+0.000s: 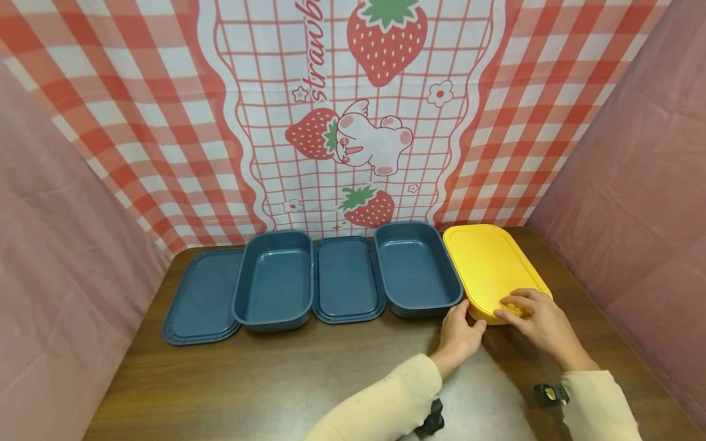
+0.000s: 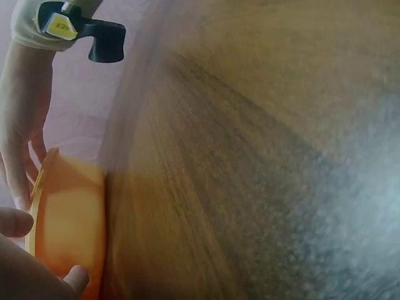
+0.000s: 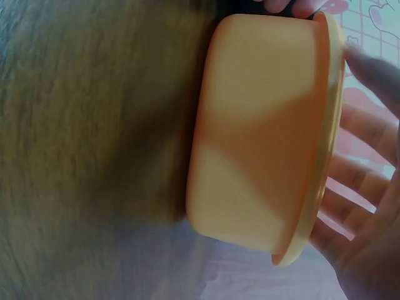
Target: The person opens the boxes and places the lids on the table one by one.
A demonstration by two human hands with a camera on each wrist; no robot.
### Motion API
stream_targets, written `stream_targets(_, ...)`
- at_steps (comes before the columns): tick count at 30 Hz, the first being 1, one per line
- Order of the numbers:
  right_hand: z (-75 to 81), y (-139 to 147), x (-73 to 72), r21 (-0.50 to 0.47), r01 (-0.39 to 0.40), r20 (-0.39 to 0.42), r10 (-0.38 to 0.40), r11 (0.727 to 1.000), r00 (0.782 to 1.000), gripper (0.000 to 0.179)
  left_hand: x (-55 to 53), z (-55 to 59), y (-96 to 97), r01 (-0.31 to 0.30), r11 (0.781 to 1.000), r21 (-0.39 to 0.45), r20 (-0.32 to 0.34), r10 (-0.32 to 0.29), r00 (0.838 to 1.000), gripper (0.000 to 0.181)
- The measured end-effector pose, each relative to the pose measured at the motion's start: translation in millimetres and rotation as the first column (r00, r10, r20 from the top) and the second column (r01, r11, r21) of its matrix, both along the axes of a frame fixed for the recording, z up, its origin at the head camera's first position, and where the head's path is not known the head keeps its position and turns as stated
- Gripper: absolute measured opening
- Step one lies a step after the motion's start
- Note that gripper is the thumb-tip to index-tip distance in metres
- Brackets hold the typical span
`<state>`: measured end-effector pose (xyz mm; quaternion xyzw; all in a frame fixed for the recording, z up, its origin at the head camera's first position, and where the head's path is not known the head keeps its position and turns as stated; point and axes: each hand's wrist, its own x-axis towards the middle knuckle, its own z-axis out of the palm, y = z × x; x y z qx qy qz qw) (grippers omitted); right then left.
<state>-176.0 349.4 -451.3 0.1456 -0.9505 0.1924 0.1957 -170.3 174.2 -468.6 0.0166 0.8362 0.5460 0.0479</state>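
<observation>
At the right end of the row lies a yellow lidded food container [image 1: 491, 263], its lid resting flat on top. My left hand [image 1: 459, 337] holds its near left corner, and the thumb [image 2: 76, 279] lies against the front wall. Over the near right part of the lid, my right hand [image 1: 543, 324] rests with fingers spread, the fingertips touching the lid's top near the front edge. In the right wrist view the container's front wall [image 3: 256, 131] and the overhanging lid rim [image 3: 325, 137] show, with the right fingers along the lid side.
Left of the yellow container stand a lidless blue container [image 1: 419, 269], a blue lid [image 1: 347, 275], another lidless blue container [image 1: 276, 282] and a second blue lid [image 1: 204, 294]. All sit on a wooden table [image 1: 276, 380] against a strawberry-print cloth [image 1: 331, 202].
</observation>
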Motion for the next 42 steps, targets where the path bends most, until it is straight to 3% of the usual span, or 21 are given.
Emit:
stream_targets(8, -4.2, 0.9, 1.7, 0.057, -0.030, -0.059, 0.033, 0.998, 0.998, 0.040, -3.9, -1.6, 3.2, 0.008, 0.998, -0.061, -0.022, -0.009, 1.000, 0.050)
stream_targets(13, 2.4, -3.4, 3.5, 0.123, -0.030, -0.067, 0.039, 0.992, 0.997, 0.040, -4.9, -2.5, 5.2, -0.001, 0.996, -0.087, -0.068, -0.005, 0.998, 0.048)
stream_targets(21, 10.7, -7.4, 4.0, 0.206, -0.045, -0.066, 0.060, 0.978, 0.996, 0.037, -5.1, -6.8, 9.8, -0.046, 0.996, -0.071, 0.001, 0.046, 0.999, 0.048)
stream_targets(29, 17.5, -4.4, 0.2, 0.216, -0.054, 0.065, 0.041, 0.975, 0.997, 0.033, -6.5, -7.3, 10.0, -0.027, 0.996, -0.088, -0.009, 0.026, 1.000, 0.048)
stream_targets(42, 13.4, -0.2, -2.9, 0.196, -0.080, -0.003, 0.083, 0.977, 0.997, 0.033, -8.0, -7.6, 14.2, -0.049, 0.992, -0.118, -0.015, 0.048, 0.999, 0.046)
